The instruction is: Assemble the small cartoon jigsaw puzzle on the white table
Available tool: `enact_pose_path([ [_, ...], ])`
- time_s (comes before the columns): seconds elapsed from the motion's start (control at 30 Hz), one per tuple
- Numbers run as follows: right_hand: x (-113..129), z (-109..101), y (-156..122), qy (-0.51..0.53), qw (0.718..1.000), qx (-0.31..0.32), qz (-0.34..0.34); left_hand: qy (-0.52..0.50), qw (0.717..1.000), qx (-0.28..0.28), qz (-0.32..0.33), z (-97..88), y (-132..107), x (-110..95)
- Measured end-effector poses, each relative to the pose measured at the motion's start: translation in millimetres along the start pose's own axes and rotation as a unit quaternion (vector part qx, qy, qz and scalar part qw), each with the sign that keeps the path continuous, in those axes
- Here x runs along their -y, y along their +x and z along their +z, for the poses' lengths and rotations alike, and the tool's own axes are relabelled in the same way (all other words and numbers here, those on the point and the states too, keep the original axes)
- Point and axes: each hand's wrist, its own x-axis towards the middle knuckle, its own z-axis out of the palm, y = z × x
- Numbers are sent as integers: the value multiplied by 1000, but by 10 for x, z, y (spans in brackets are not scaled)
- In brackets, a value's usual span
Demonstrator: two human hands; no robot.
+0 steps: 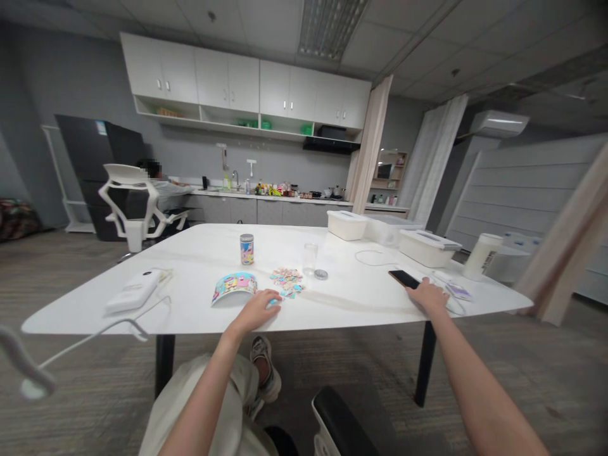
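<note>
Counter (199, 253), white and wide, carries a white device (134, 289) at its far left. Next lies a colourful picture sheet (234, 286). The left hand (258, 308) rests just beside it at the near edge; its grip is curled downward, and I cannot tell if it holds anything. Small puzzle pieces (287, 281) lie just beyond, with a tin (246, 249) and a glass (310, 258) behind them. Further right, the right hand (430, 296) lies flat, its grip apart, touching a dark phone (403, 278).
</note>
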Motion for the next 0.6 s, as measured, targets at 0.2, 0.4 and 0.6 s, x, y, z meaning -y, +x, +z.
enact_pose_path([
  [0.2, 247, -63, -60, 17, 996, -75, -51, 1, 1000, -5, -1, 43, -3, 2],
  [0.4, 1329, -109, -876, 133, 909, -90, -384, 9, 1000, -12, 8, 77, -6, 9],
  [0.6, 2445, 79, -1916, 176, 819, 48, -544, 3, 999, -35, 0, 83, -14, -4],
])
